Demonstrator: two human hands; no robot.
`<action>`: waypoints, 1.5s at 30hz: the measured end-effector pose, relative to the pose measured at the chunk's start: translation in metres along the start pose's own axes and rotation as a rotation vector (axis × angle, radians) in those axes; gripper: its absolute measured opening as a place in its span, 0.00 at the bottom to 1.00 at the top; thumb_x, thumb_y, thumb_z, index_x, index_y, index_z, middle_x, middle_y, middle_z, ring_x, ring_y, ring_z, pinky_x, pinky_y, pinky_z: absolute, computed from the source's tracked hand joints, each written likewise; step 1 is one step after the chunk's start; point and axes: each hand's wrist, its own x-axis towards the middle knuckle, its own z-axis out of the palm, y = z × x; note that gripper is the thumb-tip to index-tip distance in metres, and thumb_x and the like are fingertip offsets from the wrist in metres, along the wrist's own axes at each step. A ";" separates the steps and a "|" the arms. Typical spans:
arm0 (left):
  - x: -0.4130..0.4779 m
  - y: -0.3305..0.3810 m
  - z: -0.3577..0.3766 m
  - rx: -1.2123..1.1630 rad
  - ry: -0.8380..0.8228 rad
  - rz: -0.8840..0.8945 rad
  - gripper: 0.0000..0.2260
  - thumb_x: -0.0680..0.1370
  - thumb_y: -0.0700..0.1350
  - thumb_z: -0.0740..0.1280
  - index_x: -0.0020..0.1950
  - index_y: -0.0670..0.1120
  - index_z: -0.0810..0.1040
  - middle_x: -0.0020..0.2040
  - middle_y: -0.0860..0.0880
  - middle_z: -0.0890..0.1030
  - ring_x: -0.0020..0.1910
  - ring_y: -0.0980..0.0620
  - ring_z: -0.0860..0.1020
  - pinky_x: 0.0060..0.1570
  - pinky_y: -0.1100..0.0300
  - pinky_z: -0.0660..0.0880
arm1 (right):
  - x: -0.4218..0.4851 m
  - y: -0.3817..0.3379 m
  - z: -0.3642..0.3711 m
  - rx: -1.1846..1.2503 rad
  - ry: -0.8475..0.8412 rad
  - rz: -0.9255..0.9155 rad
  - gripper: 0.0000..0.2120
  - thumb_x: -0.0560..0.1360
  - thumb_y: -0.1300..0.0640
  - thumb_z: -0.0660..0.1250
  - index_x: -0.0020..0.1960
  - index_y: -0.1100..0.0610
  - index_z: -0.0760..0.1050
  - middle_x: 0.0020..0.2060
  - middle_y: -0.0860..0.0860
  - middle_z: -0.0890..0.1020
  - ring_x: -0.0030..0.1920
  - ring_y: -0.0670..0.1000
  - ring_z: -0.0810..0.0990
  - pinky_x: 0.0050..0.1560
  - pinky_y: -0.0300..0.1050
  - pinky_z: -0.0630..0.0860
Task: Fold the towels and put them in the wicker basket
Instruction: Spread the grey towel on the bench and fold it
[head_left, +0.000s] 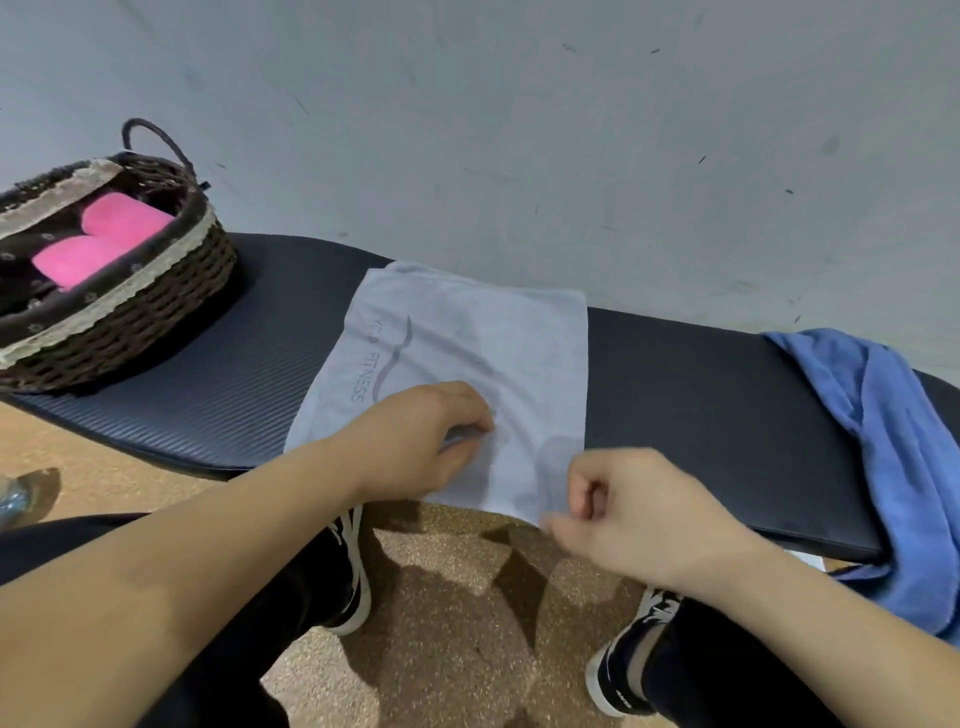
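Note:
A pale grey towel (467, 343) with dark "FITNESS" lettering lies spread flat across the dark padded bench (701, 395). My left hand (415, 441) rests on the towel's near part, its fingers pinching a bit of the cloth. My right hand (639, 514) is curled at the towel's near right corner, at the bench's front edge; whether it grips the cloth is unclear. A dark wicker basket (156, 312) with a lace trim and a loop handle stands at the bench's left end, holding two rolled pink towels (104, 239). A blue towel (883, 426) is draped over the right end.
A grey wall (519, 130) rises right behind the bench. The floor (441, 597) below is speckled tan. My legs in dark trousers and two black-and-white shoes (353, 571) stand in front of the bench. A shiny object (13, 499) shows at the left edge.

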 end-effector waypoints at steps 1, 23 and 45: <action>-0.002 -0.003 -0.004 0.008 0.033 -0.039 0.09 0.79 0.46 0.68 0.59 0.50 0.83 0.56 0.56 0.80 0.52 0.55 0.80 0.54 0.54 0.78 | 0.007 -0.001 -0.005 0.017 0.085 -0.006 0.15 0.71 0.40 0.71 0.37 0.50 0.73 0.31 0.42 0.81 0.31 0.43 0.76 0.35 0.42 0.73; -0.044 -0.043 -0.046 -0.106 0.081 -0.754 0.27 0.71 0.53 0.78 0.62 0.51 0.68 0.48 0.52 0.78 0.44 0.52 0.79 0.42 0.52 0.79 | 0.062 0.013 0.026 -0.421 0.013 -0.052 0.35 0.80 0.27 0.40 0.81 0.42 0.59 0.80 0.46 0.59 0.81 0.55 0.55 0.78 0.52 0.58; -0.030 -0.064 -0.054 -0.156 -0.064 -0.677 0.11 0.76 0.51 0.67 0.36 0.49 0.73 0.34 0.50 0.75 0.32 0.49 0.72 0.32 0.58 0.70 | 0.287 -0.076 0.019 -0.119 0.289 -0.204 0.05 0.78 0.50 0.69 0.45 0.48 0.81 0.45 0.46 0.79 0.50 0.50 0.79 0.48 0.49 0.78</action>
